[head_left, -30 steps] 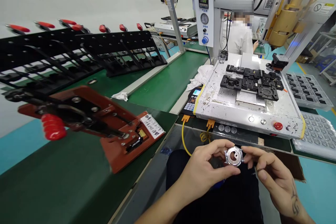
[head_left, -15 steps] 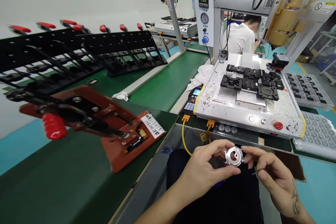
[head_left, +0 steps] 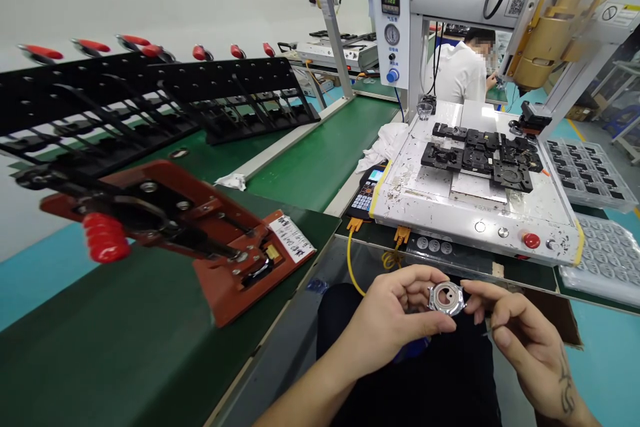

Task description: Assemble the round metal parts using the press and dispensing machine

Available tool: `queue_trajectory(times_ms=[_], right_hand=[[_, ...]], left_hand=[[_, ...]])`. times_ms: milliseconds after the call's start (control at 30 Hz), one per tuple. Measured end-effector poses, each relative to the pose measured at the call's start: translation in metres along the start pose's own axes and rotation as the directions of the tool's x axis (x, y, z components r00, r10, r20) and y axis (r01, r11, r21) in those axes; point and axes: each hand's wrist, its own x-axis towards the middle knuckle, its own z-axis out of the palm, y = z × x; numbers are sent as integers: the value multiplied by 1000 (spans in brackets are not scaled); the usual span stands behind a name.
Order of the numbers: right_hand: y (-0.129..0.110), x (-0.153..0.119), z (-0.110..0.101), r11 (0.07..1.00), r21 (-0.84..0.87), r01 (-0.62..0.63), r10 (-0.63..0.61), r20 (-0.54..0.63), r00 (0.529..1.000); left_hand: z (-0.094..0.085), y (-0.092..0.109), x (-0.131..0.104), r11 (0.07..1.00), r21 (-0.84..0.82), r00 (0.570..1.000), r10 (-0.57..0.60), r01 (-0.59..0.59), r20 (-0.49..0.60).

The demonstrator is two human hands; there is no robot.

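A round silver watch case (head_left: 456,307) with lugs and an open centre is tilted toward me above my lap. My left hand (head_left: 387,320) grips it from the left, thumb below and fingers above. On the other side, my right hand (head_left: 523,333) has its index fingertip at the case's right edge. Between the thumb and a bent finger of that hand is a thin grey tool (head_left: 487,331); only its short tip shows, so its kind is unclear.
A white dispensing machine (head_left: 450,220) carrying black fixtures (head_left: 477,157) stands ahead. On the green bench at left is a brown toggle-clamp press (head_left: 225,300) with a red handle. Clear trays (head_left: 607,253) lie at right. A co-worker in white (head_left: 457,73) sits behind the machine.
The watch case has tilted slightly in my left hand. My right hand stays beside it with little movement. The whole view has shifted slightly.
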Motion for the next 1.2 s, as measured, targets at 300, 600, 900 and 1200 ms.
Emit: queue_trajectory(times_ms=[300, 600, 900, 1200], right_hand=[[-2, 1, 3, 1000, -2, 18, -18, -4, 1000], [-2, 0, 3, 1000, 9, 24, -24, -20, 1000], [0, -3, 2, 1000, 19, 6, -5, -10, 1000], [3, 3, -1, 999, 41, -6, 7, -36, 999]], left_hand=[[-1, -1, 2, 998, -47, 999, -43, 43, 20], [-1, -3, 3, 995, -85, 998, -39, 43, 52], [-3, -4, -3, 995, 64, 997, 79, -80, 28], [-2, -2, -6, 824, 471, 934, 357, -315, 1]])
